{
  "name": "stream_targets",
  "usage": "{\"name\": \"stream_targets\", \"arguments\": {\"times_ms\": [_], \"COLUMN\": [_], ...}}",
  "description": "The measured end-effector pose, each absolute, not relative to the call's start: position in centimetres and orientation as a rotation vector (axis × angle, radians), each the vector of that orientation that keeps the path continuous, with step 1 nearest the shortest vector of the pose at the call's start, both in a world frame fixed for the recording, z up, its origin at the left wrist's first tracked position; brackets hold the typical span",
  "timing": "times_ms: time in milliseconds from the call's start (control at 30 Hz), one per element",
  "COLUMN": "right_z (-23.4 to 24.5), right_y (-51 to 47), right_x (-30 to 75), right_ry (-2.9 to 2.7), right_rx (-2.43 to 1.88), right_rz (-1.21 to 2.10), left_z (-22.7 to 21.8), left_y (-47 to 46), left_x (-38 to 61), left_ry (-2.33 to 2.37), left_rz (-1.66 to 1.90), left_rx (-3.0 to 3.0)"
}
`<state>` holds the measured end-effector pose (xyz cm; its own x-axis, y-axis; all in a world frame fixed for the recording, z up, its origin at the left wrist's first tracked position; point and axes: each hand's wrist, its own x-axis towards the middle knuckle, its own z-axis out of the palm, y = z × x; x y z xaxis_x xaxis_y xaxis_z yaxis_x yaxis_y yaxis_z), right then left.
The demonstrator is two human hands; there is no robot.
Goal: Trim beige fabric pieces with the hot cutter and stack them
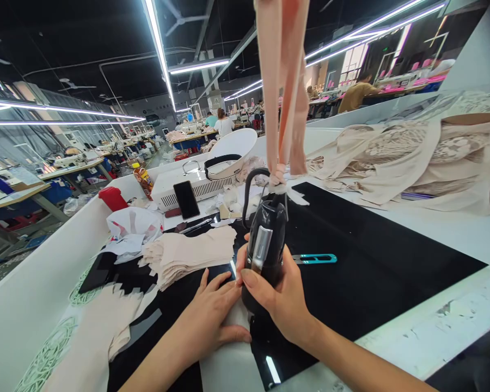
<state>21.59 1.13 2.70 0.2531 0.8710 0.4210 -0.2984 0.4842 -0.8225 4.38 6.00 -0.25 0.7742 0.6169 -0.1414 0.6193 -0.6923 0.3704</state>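
My right hand [288,299] is wrapped round a black corded hand tool [265,234] with a metal plate on its side, held upright over the work surface. Its exact kind I cannot make out, and its lower end is partly hidden by my fingers. Pink fabric strips [283,92] are knotted to its top and run up out of view. Just left of the tool, my left hand [208,313] lies flat with fingers spread on a pale strip [226,367] over the black board [363,261]. A stack of beige fabric pieces [200,247] lies beyond the left hand.
Right of the tool lies a teal-handled implement [324,258]. Beige fabric [396,152] is heaped at the right. Behind are a phone [186,199], a white vented box [167,190] and a bottle [142,179]. More pieces [93,332] lie left, inside a raised white edge [28,294].
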Motion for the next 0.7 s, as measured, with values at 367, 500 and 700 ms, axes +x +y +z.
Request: {"name": "stream_targets", "arguments": {"times_ms": [367, 500, 700], "right_z": [2.53, 2.90, 3.01], "right_y": [1.02, 1.00, 0.72], "right_x": [21.50, 21.29, 21.33], "right_ry": [-1.023, -1.020, -1.011], "right_rx": [-0.669, -0.693, -0.655], "right_rz": [0.905, 0.908, 0.930], "left_z": [-0.05, 0.15, -0.42], "left_y": [6.05, 6.04, 6.28], "left_x": [4.27, 4.46, 4.03], "left_ry": [0.936, 0.910, 0.885], "left_rz": [-0.068, -0.059, -0.027], "left_rx": [2.565, 2.567, 2.578]}}
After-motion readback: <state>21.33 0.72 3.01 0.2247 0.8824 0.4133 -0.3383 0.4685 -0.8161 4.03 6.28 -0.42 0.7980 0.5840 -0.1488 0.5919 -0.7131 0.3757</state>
